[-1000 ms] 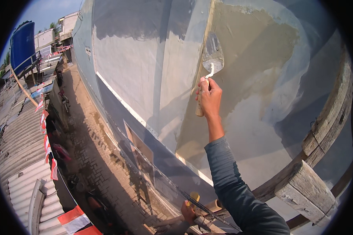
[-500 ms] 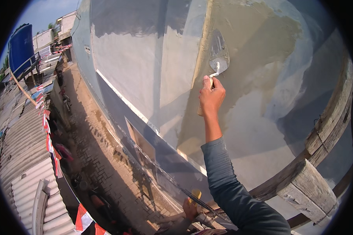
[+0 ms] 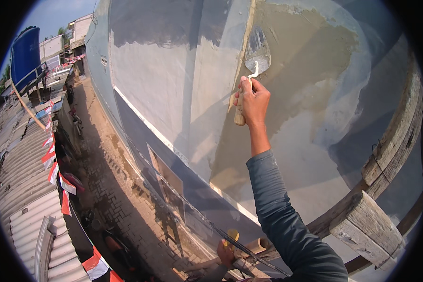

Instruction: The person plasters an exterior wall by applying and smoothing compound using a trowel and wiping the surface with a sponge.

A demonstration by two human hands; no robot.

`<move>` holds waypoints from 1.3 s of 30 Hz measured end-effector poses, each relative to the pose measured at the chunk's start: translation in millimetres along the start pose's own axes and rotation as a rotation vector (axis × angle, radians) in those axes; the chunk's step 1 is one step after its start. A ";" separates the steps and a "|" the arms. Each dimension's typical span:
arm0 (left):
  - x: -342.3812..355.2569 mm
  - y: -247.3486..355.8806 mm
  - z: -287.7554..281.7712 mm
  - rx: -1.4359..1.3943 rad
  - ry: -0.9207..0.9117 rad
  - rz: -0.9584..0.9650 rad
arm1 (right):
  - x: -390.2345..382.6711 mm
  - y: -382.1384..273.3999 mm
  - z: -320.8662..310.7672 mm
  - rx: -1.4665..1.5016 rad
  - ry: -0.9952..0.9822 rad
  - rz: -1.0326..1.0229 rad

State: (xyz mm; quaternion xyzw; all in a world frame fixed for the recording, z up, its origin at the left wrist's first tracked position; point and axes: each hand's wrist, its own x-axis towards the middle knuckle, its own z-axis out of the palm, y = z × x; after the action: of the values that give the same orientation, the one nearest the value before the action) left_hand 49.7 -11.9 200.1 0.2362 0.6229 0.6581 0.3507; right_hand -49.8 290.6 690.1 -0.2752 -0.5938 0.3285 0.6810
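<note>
My right hand (image 3: 255,105) is closed round the wooden handle of a trowel (image 3: 258,50), arm stretched up the wall. The metal blade points upward and lies against, or very close to, damp grey-brown plaster (image 3: 310,51), beside a vertical corner edge (image 3: 243,51). Low in the view, my left hand (image 3: 226,254) is closed on a small yellow object (image 3: 231,237), close to the scaffold poles. The object's kind cannot be made out, and a dark slanting bar partly crosses it.
Weathered scaffold timbers (image 3: 366,230) curve along the right. A dark slanting bar (image 3: 216,229) runs past my left hand. Far below lies a paved alley (image 3: 122,192), beside corrugated roofs (image 3: 33,192) strung with red-and-white flags (image 3: 51,157). A blue water tank (image 3: 26,56) stands at far left.
My right hand and the trowel have moved a little up and left along the plaster, closer to the corner edge. My left hand still holds the yellow object.
</note>
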 end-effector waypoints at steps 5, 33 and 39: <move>-0.4 -4.5 0.3 0.041 -0.001 0.047 | 5.6 6.9 -6.8 -0.104 0.080 -0.031; 9.1 -28.3 -0.2 0.130 -0.010 0.088 | -5.5 -110.8 -100.1 0.303 0.044 -0.113; 3.2 -24.3 -4.2 0.187 -0.025 0.255 | 9.6 -71.3 -79.9 0.238 -0.173 0.166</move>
State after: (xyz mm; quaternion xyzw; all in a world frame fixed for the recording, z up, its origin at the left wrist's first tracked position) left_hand 48.6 -12.7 175.3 0.3533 0.6420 0.6336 0.2484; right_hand 38.6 254.1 739.2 -0.2115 -0.5825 0.4741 0.6254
